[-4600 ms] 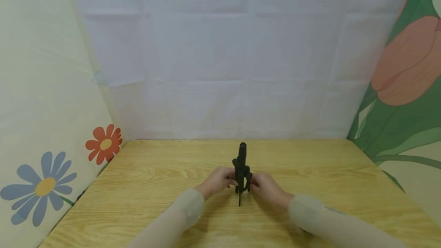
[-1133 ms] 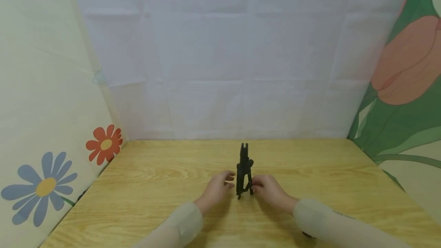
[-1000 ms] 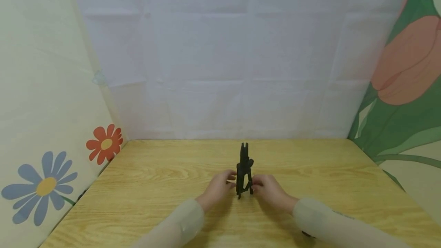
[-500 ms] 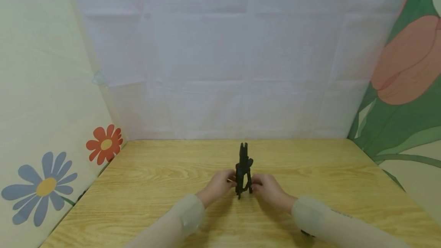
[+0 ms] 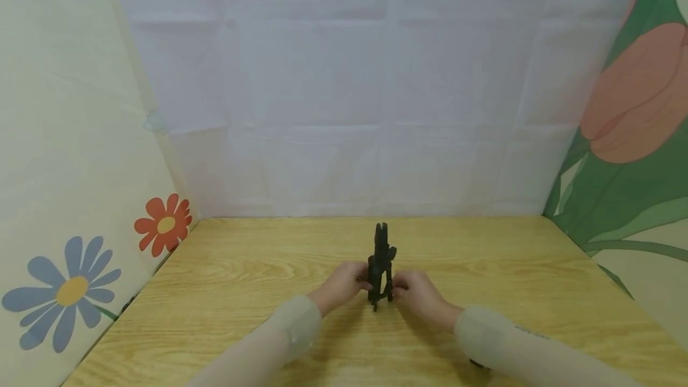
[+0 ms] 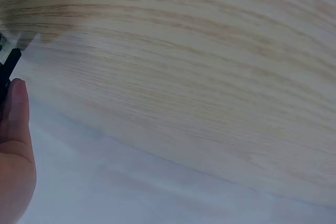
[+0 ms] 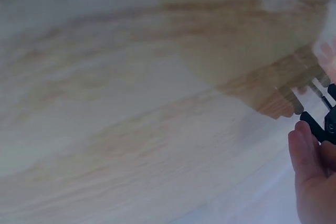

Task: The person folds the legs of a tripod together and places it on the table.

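A small black tripod-like stand (image 5: 381,255) stands upright at the middle of the table, with a forked top and narrow legs spread below. My left hand (image 5: 344,285) grips its left leg from the side, thumb toward me. On the other side my right hand (image 5: 421,297) pinches the right leg low down. In the left wrist view, the end of a black leg (image 6: 9,66) sticks out past the fingertips of my left hand (image 6: 16,150). The right wrist view has a black leg (image 7: 314,126) against the fingers of my right hand (image 7: 312,166); much of the stand is cut off there.
The wood-grain table (image 5: 242,267) ends at a creased white sheet (image 5: 322,106). Flower-patterned panels stand at the left (image 5: 64,166) and right (image 5: 634,196). A small dark thing (image 5: 479,364) shows partly under the right sleeve.
About a second ago my left fingers were spread apart beside the stand; now they have closed in on its left leg. Since the oldest frame, the stand's top has gone from rounded to forked.
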{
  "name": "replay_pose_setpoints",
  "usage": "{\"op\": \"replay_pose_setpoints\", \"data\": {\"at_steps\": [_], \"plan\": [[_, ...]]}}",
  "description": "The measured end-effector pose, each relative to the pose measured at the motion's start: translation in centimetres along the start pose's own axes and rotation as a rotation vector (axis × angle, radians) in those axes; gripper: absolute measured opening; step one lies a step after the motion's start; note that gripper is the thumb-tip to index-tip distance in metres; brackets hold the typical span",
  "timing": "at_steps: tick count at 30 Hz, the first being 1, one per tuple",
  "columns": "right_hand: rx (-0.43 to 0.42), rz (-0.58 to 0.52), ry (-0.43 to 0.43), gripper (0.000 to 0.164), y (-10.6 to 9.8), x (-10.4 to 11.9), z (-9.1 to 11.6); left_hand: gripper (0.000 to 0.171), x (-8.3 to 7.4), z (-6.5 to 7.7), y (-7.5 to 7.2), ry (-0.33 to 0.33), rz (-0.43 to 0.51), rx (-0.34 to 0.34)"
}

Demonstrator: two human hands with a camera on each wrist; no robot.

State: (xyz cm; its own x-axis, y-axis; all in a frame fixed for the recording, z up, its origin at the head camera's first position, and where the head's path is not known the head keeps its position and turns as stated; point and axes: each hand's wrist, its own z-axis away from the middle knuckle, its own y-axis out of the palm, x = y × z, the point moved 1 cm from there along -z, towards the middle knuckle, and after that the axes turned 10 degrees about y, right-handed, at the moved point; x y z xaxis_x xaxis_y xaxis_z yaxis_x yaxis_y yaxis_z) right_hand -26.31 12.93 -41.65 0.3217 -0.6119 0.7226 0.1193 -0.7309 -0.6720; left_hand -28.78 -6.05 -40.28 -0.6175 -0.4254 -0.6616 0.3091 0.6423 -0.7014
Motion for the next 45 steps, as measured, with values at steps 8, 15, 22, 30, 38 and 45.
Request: {"op": "replay_pose_setpoints", "data": {"at_steps": [8,15,22,30,38,45], "plan": [[-0.012,0.013,-0.022,0.012,0.1,0.2,0.1,0.008,0.2,-0.2,-0.2,0.067,-0.114,0.033],[-0.018,0.053,-0.011,0.011,0.5,0.5,-0.1,0.01,0.4,-0.2,-0.1,0.084,-0.138,0.038],[-0.041,0.015,0.05,0.013,0.7,1.1,0.1,0.01,-0.1,0.2,0.2,0.085,-0.145,0.019],[-0.049,-0.033,0.12,0.016,1.2,1.5,0.2,0.014,-0.4,0.4,0.5,0.09,-0.172,-0.015],[-0.009,-0.05,0.132,0.016,1.3,1.3,0.0,0.02,-0.4,0.3,0.4,0.087,-0.168,-0.015],[0.057,-0.069,0.084,0.018,1.1,1.1,0.2,0.011,-0.3,0.3,0.1,0.077,-0.152,0.017]]}}
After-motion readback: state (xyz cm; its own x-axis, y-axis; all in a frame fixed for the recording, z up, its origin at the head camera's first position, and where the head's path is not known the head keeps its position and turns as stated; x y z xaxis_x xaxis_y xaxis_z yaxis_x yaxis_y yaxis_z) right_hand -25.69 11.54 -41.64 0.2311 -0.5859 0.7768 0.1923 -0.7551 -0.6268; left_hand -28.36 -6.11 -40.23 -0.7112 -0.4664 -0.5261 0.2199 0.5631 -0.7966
